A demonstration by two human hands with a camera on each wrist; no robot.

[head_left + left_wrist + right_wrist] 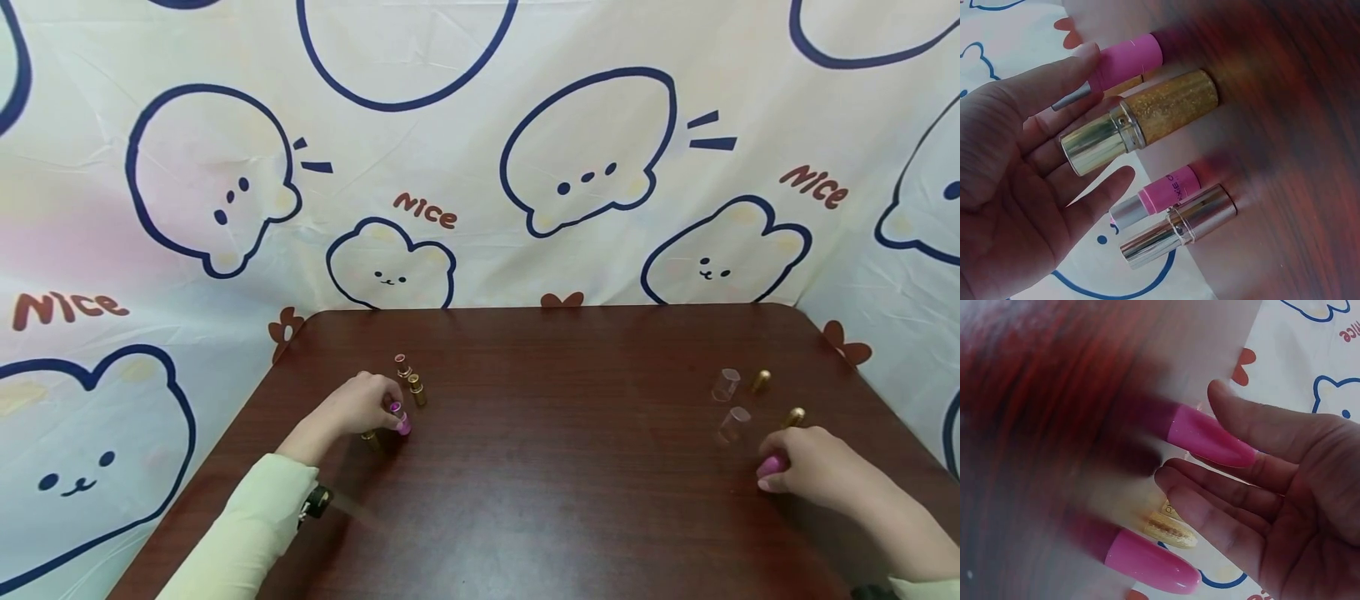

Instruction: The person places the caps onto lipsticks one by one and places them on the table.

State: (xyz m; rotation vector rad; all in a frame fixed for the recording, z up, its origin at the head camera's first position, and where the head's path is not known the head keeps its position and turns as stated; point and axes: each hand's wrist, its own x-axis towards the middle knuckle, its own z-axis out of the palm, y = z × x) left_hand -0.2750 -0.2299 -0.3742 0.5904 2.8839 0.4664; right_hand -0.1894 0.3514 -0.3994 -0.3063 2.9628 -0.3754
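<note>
My left hand (365, 404) pinches a pink lipstick tube (1129, 59) with a silver neck between thumb and fingers, low over the table. Beside it stands a glittery gold lipstick tube (1172, 106). A second pink tube (1172, 189) and a rose-gold tube (1207, 215) stand past the little finger in the left wrist view. My right hand (817, 467) has thumb and forefinger around a pink rounded lipstick cap (1207, 434) on the table. Another pink cap (1150, 561) and a gold cap (1172, 531) stand near its other fingers.
Two clear caps (726, 385) and small gold caps (761, 381) stand at the table's right side. Another gold tube (417, 389) is just beyond my left hand. The brown table (570, 467) meets a printed cloth (480, 167) at its back and sides.
</note>
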